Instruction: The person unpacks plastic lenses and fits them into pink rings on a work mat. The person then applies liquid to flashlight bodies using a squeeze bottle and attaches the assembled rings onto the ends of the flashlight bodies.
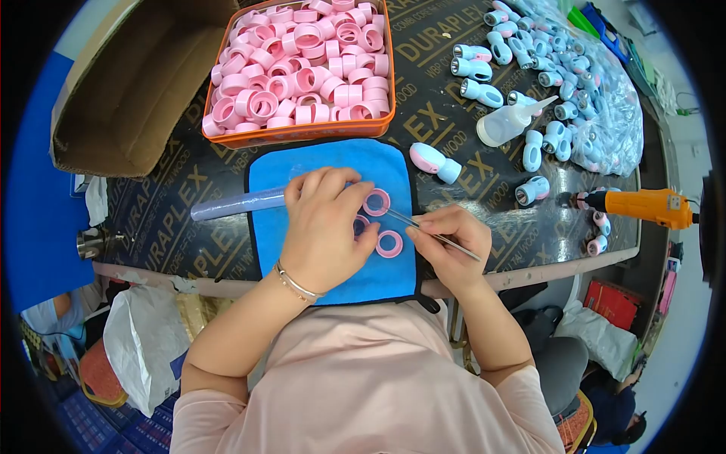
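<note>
My left hand (321, 234) is over the blue cloth (393, 163), fingers curled around a pink ring (387, 200) at its fingertips. A second pink ring (361, 218) shows partly behind the thumb. Just to the right, a loose pink ring (389, 256) lies flat on the cloth. My right hand (454, 240) pinches thin metal tweezers (461, 249), whose tips reach the upper ring. A long rolled strip of clear, bluish plastic (238, 205) runs leftward from under my left hand, which hides its right end.
An orange-rimmed tin (302, 135) full of pink rings stands behind the cloth, beside an open cardboard box (125, 106). At right are several blue-and-pink toy flashlights (473, 69), a squeeze bottle (503, 127) and an orange electric screwdriver (646, 206). The table's front edge is near my body.
</note>
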`<state>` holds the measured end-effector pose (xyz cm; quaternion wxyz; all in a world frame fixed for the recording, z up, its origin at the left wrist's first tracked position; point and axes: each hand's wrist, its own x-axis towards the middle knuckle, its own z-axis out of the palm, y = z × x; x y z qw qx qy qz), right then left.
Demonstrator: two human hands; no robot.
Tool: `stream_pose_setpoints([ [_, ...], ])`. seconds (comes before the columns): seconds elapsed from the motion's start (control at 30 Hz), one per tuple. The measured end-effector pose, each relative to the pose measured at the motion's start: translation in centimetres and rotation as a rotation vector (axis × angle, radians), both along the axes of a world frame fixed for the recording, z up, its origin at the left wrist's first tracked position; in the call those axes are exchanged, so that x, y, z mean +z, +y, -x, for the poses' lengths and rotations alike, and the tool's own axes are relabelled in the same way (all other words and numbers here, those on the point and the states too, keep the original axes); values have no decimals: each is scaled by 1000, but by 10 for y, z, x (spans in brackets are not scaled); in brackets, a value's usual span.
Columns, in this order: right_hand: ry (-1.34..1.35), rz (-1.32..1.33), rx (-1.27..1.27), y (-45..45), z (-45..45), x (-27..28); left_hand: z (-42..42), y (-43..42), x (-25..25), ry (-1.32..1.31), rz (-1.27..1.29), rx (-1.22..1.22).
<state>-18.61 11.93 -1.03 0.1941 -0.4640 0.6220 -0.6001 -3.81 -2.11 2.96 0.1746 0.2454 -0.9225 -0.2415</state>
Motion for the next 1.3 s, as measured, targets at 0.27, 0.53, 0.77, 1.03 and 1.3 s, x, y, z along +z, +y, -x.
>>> stream_pose_setpoints([
  [0.27, -63, -27, 47, -2, 3, -1, 7, -1, -5, -47, 18, 29],
  [0.53, -65, 21, 89, -2, 11, -2, 11, -3, -5, -62, 2, 25],
  [0.77, -97, -9, 100, -2, 11, -1, 11, -3, -5, -65, -1, 24],
  [1.03, -72, 103, -52, 13, 10, 13, -15, -19, 22, 10, -176, -12],
  [1.3, 10, 33, 98, 11, 5, 15, -40, -13, 19, -61, -204, 5],
])
